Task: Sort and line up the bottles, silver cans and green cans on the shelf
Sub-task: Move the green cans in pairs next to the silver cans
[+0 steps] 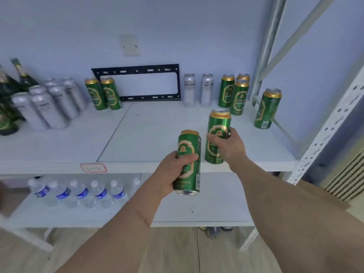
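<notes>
My left hand [173,172] grips a green can [189,146] in the air in front of the shelf edge. My right hand [230,146] grips a second green can [218,125] at the front of the white shelf [59,146]; I cannot tell whether it touches the shelf. Two green cans [103,93] stand at the back, left of centre. Three more green cans [235,93] cluster at the back right, and one [267,108] stands apart at the far right. Several silver cans [49,103] are grouped at the left, two silver cans [198,89] at the back. Dark green bottles [9,95] stand at the far left.
A black metal bracket [137,71] leans against the back wall. Water bottles [78,192] stand in a row on the lower shelf. A perforated white upright [331,123] bounds the shelf on the right. A label [93,168] sticks to the front edge.
</notes>
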